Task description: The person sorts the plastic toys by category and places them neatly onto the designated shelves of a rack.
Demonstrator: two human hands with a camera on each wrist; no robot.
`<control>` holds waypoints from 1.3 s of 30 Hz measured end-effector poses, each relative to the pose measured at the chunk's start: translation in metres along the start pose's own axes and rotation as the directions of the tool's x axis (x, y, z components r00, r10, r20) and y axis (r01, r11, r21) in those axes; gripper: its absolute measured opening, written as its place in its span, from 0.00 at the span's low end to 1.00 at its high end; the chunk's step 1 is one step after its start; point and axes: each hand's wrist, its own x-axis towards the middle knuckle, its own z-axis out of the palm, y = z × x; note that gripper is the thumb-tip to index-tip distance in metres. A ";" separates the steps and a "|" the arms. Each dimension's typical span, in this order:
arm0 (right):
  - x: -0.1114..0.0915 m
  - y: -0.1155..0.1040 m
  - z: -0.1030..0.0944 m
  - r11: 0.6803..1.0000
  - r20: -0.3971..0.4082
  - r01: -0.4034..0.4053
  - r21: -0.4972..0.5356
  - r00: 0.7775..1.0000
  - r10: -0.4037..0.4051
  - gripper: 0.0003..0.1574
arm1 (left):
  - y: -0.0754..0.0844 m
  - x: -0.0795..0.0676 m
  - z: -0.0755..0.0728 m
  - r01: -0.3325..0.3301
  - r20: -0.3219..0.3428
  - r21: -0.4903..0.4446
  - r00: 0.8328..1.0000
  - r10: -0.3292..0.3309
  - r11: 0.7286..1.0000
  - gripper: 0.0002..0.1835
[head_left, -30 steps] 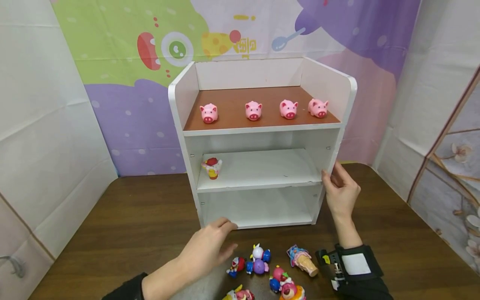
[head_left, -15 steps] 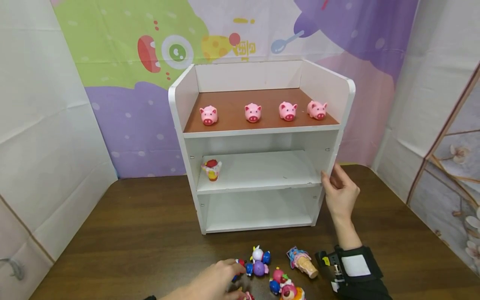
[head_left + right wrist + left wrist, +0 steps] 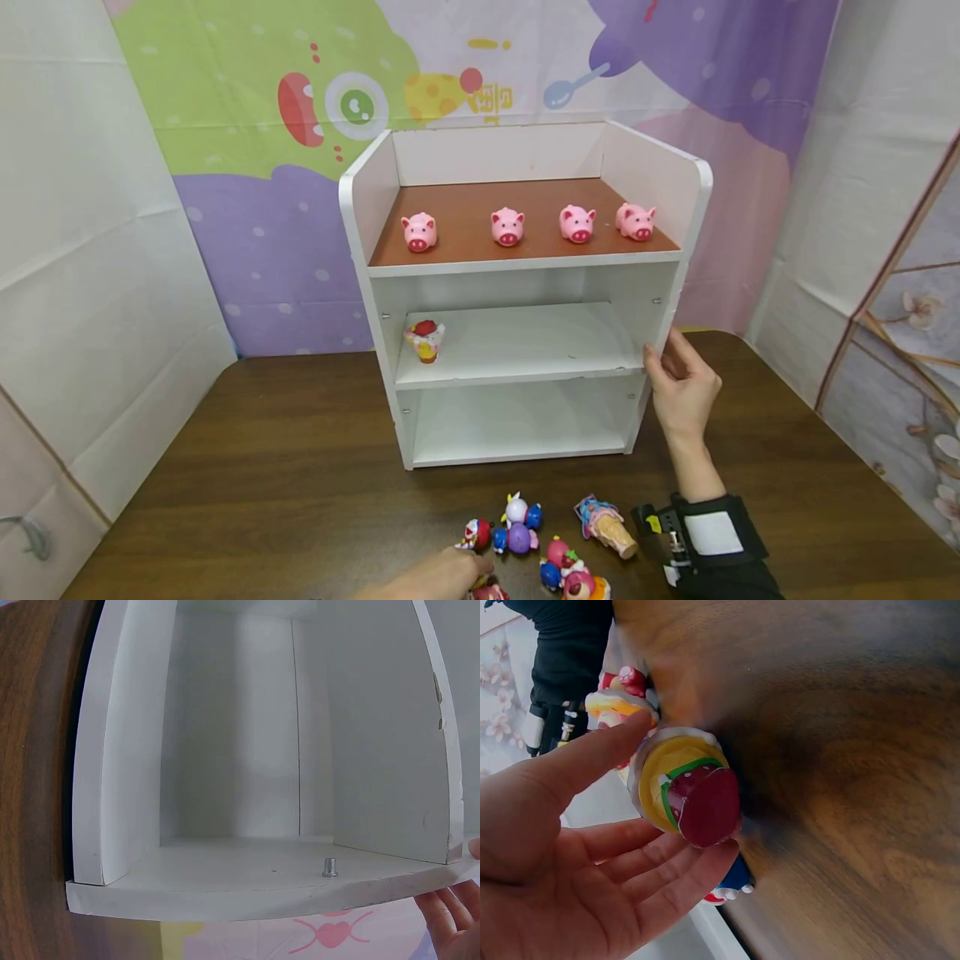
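In the head view, my left hand (image 3: 442,575) is low at the front of the table, over a pink-and-yellow toy figure (image 3: 489,592). The left wrist view has this figure's dark red base (image 3: 706,806) and yellow body between my thumb and fingers, which are fairly straight; firm contact cannot be made out. My right hand (image 3: 684,385) grips the right side panel (image 3: 663,321) of a white shelf unit, thumb at the front edge and fingers round the outside. Beside the left hand lie a red-and-blue figure (image 3: 476,534) and a purple-and-white figure (image 3: 517,537).
Several pink toy pigs (image 3: 507,227) stand on the brown top shelf. A small red-and-yellow figure (image 3: 426,340) stands at the left of the middle shelf (image 3: 525,337). An ice-cream cone toy (image 3: 606,527) and a pink bear figure (image 3: 576,582) lie on the table.
My left hand has moved from the shelf's lower left corner down toward the camera, to the pink-and-yellow figure. The right hand has stayed on the side panel.
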 end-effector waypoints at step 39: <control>-0.001 -0.001 0.000 1.000 0.002 -0.001 -0.021 1.000 0.001 0.24 | -0.049 -0.013 -0.021 0.053 -0.404 -0.604 0.840 -0.363 0.795 0.21</control>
